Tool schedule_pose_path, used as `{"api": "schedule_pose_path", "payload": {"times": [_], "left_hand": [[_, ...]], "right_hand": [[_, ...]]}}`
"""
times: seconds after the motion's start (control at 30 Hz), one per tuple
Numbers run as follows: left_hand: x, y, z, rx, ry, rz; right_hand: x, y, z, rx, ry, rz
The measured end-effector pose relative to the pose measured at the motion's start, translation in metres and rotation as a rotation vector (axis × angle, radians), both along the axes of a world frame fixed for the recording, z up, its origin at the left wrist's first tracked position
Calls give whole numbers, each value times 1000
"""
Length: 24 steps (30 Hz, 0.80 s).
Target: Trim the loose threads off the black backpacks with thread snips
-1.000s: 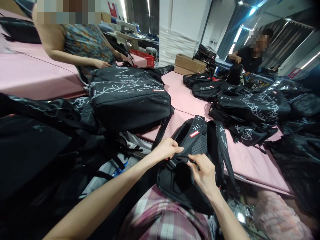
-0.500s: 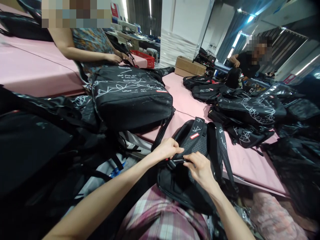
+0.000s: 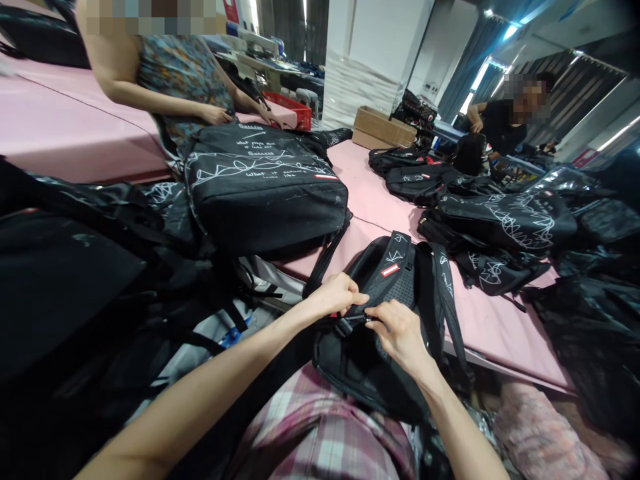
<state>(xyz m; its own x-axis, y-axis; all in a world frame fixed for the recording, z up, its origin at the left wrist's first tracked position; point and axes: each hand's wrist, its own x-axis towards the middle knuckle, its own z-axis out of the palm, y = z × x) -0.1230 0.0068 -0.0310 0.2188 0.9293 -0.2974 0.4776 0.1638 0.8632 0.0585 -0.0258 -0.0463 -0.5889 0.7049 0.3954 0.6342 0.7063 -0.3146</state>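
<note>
A black backpack [image 3: 360,380] leans across my lap and the table edge, its padded back and shoulder straps facing up. White line drawings and a red-and-white label mark the near shoulder strap [image 3: 393,260]. My left hand [image 3: 343,293] pinches the lower edge of this strap, fingers closed. Just to the right, my right hand [image 3: 400,327] is closed in a pinch on a small dark piece, apparently the end of a narrow webbing strap, mostly hidden by the fingers. A black plastic buckle [image 3: 344,327] lies below my left hand. The fingertips of both hands nearly meet.
A large printed black backpack [image 3: 270,213] lies on the pink table [image 3: 360,193] ahead. More backpacks [image 3: 505,213] are piled at right, others [image 3: 65,287] at left. One co-worker [image 3: 175,87] stands behind the large backpack, another [image 3: 515,113] farther right. A cardboard box [image 3: 383,130] stands behind.
My hands stay almost in place; the right fingers have shifted slightly left and up, and the light strip between them shows less. The nearer co-worker's hands have moved apart.
</note>
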Motion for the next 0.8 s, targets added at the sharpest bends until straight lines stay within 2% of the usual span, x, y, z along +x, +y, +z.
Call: {"api": "schedule_pose_path", "payload": {"times": [0.2, 0.4, 0.6, 0.8], "left_hand": [[-1, -1, 1, -43, -15, 18], [-3, 2, -3, -45, -28, 9], [-5, 1, -4, -112, -108, 46], [-5, 2, -6, -140, -135, 53]], "right_hand": [[5, -1, -3, -116, 180, -62], [7, -3, 2, -98, 54, -33], [10, 0, 1, -192, 151, -56], [12, -2, 4, -175, 68, -13]]}}
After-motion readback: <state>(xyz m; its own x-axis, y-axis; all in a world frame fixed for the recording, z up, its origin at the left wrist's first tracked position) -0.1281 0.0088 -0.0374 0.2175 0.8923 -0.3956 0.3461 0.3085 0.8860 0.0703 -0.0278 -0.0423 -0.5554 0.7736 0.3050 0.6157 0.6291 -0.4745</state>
